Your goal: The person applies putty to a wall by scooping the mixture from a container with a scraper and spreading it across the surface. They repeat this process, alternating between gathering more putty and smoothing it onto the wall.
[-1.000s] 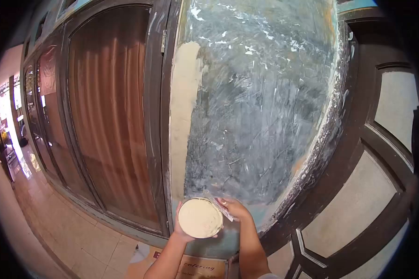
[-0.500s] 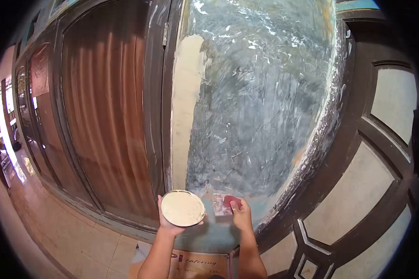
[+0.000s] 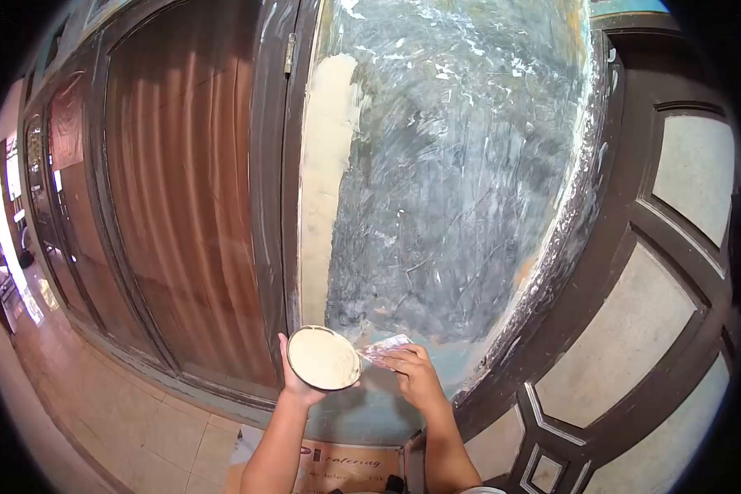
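Note:
My left hand is wrapped round a shallow round bowl filled with smooth cream-coloured putty, tilted slightly toward me. In my right hand is a putty scraper with a pale-smeared blade; its left edge is at the bowl's right rim. My fingers cover most of its grip. Behind both hands rises a grey, patchy wall. Down its left side runs a strip of cream putty, with a ragged right edge.
Left of the wall stands a dark wooden frame with a glazed panel and brown curtain. A dark panelled door is on the right. Printed cardboard or banner lies on the tiled floor below my arms.
My right hand has turned over, and the scraper has swung from facing the wall to the bowl's right rim. The bowl has shifted slightly up and tilted more.

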Motion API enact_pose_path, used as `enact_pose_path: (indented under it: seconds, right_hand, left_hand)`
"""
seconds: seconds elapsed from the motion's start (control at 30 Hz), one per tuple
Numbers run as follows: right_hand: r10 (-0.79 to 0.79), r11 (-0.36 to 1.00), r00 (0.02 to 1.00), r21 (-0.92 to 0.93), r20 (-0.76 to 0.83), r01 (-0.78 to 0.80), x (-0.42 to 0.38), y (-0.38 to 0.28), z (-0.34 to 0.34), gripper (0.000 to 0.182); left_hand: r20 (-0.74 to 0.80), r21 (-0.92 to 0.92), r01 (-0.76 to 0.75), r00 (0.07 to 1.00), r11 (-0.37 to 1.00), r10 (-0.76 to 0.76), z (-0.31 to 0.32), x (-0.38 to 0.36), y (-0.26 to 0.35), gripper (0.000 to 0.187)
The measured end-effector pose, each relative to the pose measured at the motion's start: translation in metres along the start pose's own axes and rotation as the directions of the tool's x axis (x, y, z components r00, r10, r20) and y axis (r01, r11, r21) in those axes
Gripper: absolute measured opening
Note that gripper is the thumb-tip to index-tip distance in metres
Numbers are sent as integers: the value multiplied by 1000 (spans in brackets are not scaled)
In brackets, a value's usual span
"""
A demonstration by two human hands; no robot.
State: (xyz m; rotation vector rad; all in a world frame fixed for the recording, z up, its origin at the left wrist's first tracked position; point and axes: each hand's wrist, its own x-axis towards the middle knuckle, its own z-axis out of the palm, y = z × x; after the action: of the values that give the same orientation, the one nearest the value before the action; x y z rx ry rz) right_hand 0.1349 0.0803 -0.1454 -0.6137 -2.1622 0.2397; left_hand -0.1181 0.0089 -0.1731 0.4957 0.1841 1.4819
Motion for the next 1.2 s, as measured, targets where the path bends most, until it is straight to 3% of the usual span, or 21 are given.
enact_pose_path:
  seconds: [0.37,0.57,0.67,0.73,0.87,0.97,1.2]
  right_hand:
    - [-25,994,986,-102,164,42,0,-27,8,58]
    - [-30,992,984,-115,176,51,3,-39,8,56]
    - [-53,987,984,-140,169,77,5,-44,4,53]
    - [-158,952,956,-219,248,214,8,-46,0,45]
    - [-247,878,911,-321,330,354,13,-58,-10,33]
    - [-289,825,895,-385,339,413,13,-65,-11,29]
    - [-332,829,878,-338,346,447,13,-67,-9,21]
  left_hand:
    - [-29,97,50,998,994,-47,-3,-18,6,106]
    - [-58,95,76,996,993,-71,1,-26,12,106]
    - [6,87,71,997,994,-72,-5,-26,15,105]
    - [87,56,121,988,991,-126,-5,-29,18,105]
    - [35,41,122,992,992,-123,-1,-33,18,104]
    - [29,32,119,992,992,-120,0,-33,17,103]
    - [71,47,130,989,990,-133,-6,-35,15,103]
